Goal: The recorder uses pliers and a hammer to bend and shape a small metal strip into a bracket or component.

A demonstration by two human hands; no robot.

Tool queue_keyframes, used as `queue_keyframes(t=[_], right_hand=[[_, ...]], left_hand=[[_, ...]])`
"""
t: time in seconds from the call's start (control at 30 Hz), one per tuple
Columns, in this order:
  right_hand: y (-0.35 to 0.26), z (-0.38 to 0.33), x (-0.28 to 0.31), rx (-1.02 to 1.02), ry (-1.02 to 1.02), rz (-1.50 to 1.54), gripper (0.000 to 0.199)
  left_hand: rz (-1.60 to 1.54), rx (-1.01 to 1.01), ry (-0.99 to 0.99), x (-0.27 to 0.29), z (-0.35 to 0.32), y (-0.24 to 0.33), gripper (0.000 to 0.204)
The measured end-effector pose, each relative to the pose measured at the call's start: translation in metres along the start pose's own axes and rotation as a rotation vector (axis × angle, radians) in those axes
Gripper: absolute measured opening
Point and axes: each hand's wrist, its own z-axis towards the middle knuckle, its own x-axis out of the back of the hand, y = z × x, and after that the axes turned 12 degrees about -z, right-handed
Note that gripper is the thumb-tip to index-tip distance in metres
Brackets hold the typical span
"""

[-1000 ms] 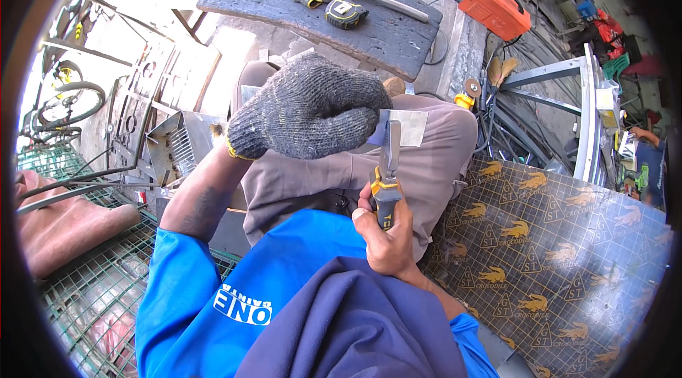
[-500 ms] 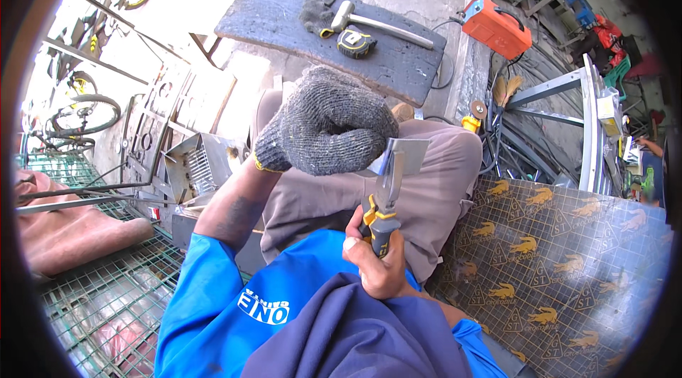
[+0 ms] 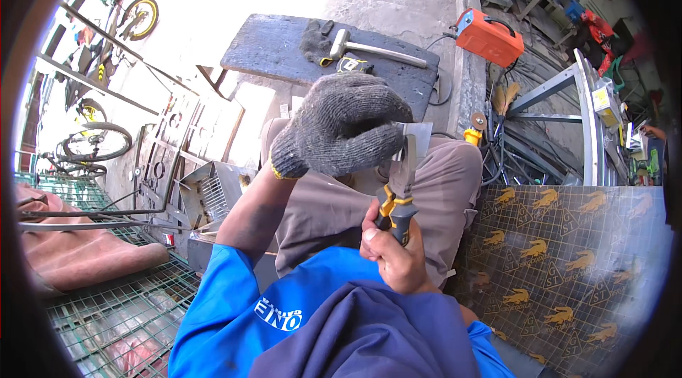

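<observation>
I watch the bare right hand (image 3: pixel 399 258) grip yellow-and-black-handled tin snips (image 3: pixel 401 190), their silvery blades (image 3: pixel 407 165) at a flat, shiny sheet-metal piece (image 3: pixel 422 138) clasped in the gloved left hand (image 3: pixel 348 126) above the lap (image 3: pixel 449 177).

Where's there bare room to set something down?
On the plank, the stretch left of the spare glove looks bare; so does the patterned board beside the right knee. Crowded: mid-plank, where glove, hammer and tape measure cluster.
</observation>
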Motion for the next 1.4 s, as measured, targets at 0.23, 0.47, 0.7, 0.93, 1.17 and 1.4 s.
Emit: queue_keyframes(t=[0.23, 0.47, 0.7, 0.93, 1.17, 1.4], right_hand=[[-0.013, -0.003, 0.011, 0.019, -0.059, -0.088, 0.022], [-0.025, -0.010, 0.007, 0.057, -0.174, -0.114, 0.034], [-0.033, -0.012, 0.005, 0.091, -0.087, -0.227, 0.050], [-0.037, -0.011, 0.018, 0.075, -0.167, -0.284, 0.046], [-0.034, -0.006, 0.013, 0.067, -0.011, -0.249, 0.035], [-0.022, 0.003, 0.013, 0.187, 0.131, -0.496, 0.033]], left_hand=[[0.074, 0.211, -0.039, -0.005, -0.006, 0.020, 0.068], [-0.040, 0.175, -0.014, 0.001, -0.007, 0.019, 0.069], [0.022, 0.171, -0.005, 0.002, -0.002, 0.021, 0.066], [0.082, 0.149, 0.010, 0.000, -0.003, 0.020, 0.068], [0.156, 0.134, 0.028, -0.006, -0.004, 0.021, 0.061], [0.182, 0.071, 0.007, -0.009, 0.003, 0.019, 0.062]])
